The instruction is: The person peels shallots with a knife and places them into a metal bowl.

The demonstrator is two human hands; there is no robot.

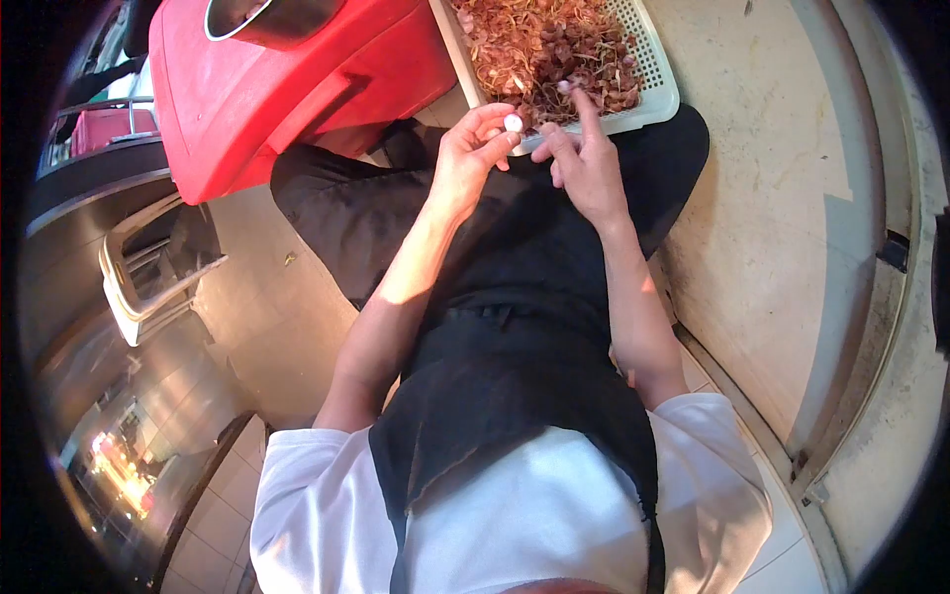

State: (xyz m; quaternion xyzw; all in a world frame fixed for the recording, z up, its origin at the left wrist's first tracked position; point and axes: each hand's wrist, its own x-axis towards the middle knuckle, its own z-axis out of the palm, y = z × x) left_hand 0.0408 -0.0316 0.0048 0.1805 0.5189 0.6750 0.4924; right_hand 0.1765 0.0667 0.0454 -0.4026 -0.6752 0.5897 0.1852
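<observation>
A: Where is the small white piece (513, 123)?
B: Clamped between the fingertips of the left hand (465, 163); the fingers of the right hand (591, 178) are apart, the index stretched forward
A: And what could go wrong?
B: The grip looks small, so it may slip and fall among the brown skins (599, 64) in the basket (655, 74), just beyond the fingers

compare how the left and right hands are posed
The left hand pinches a small white piece; the right hand shows nothing clearly gripped. The left hand's fingers curl, while the right hand's index finger extends toward the basket. Both are bare.
</observation>
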